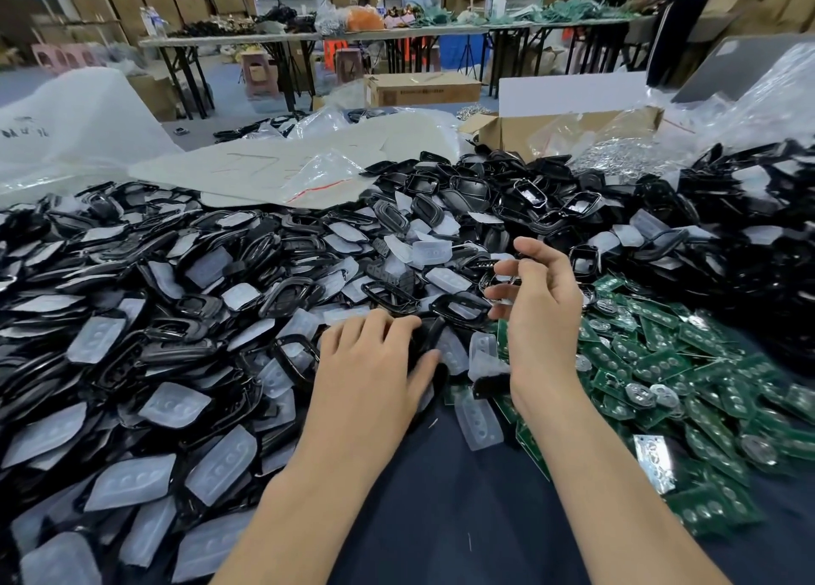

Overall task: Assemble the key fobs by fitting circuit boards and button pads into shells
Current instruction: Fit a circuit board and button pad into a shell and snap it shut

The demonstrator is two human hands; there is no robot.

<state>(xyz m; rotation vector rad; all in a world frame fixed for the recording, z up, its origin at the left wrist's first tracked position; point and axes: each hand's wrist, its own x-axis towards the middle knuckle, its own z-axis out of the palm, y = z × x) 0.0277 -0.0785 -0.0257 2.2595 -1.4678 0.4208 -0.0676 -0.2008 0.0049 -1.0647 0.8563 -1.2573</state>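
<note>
The heap of green circuit boards point(661, 364) spreads over the right part of the dark table cover point(441, 518). Just left of that heap's near edge, the left hand point(375, 364) lies palm down with its fingers and thumb curled round a black shell point(434, 335), gripping it low against the pile. The right hand point(544, 307) is raised over the heap's left edge, apart from the left hand, its fingers point(507, 269) bent inward toward the thumb. Something dark sits by the fingertips, but whether the hand pinches it or merely hovers before the shells behind cannot be told. One translucent button pad point(478, 417) lies flat on the cover, touching the heap's left fringe and between the two wrists. Far to the left of the boards, a wide mound of black shells and milky pads point(176, 320) covers the table. Beyond the boards stands an open cardboard box point(569, 128), with clear plastic bags point(317, 174) to its left.
</note>
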